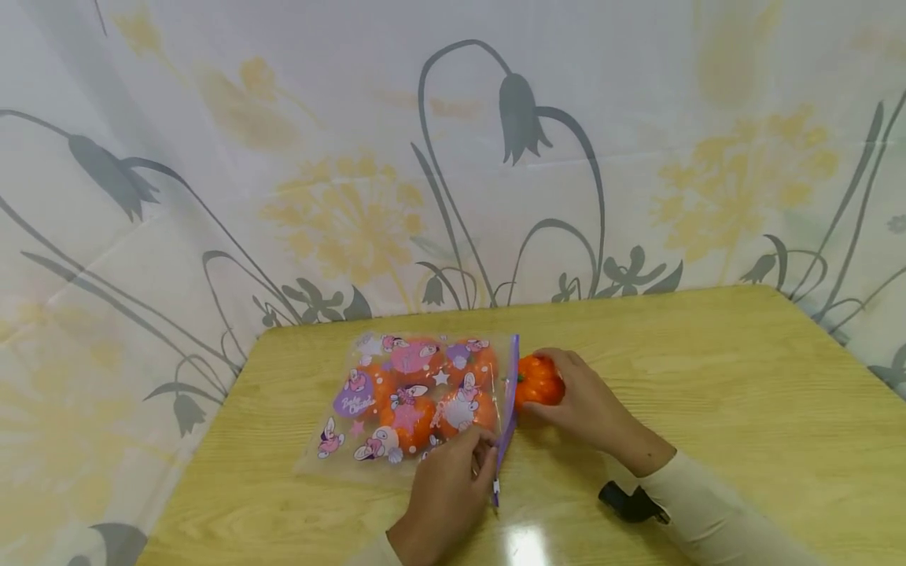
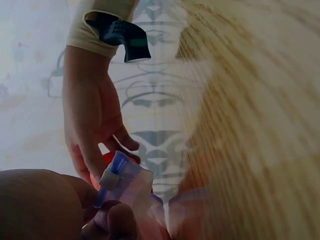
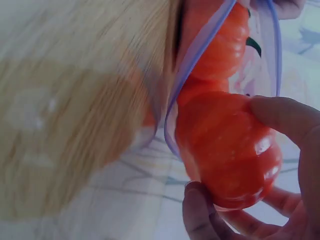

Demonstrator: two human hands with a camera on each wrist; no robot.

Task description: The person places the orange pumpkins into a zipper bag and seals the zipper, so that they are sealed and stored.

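A clear zip bag (image 1: 329, 440) printed with pink and purple cartoon figures lies flat on the table, with several orange pumpkins (image 1: 406, 424) inside. Its purple zip edge (image 1: 508, 424) faces right. In the head view my left hand (image 1: 447, 491) pinches the bag by the near end of that edge, close to the white slider (image 2: 110, 179). My right hand (image 1: 594, 409) grips another small orange pumpkin (image 1: 541, 381) at the bag's mouth. The right wrist view shows this pumpkin (image 3: 230, 145) partly between the parted purple edges, thumb on one side and fingers beneath.
The wooden table (image 1: 743, 393) stretches out to the right of the bag. Behind it hangs a pale cloth (image 1: 637, 79) with grey and yellow flower prints. A black device (image 1: 630, 503) is at my right sleeve.
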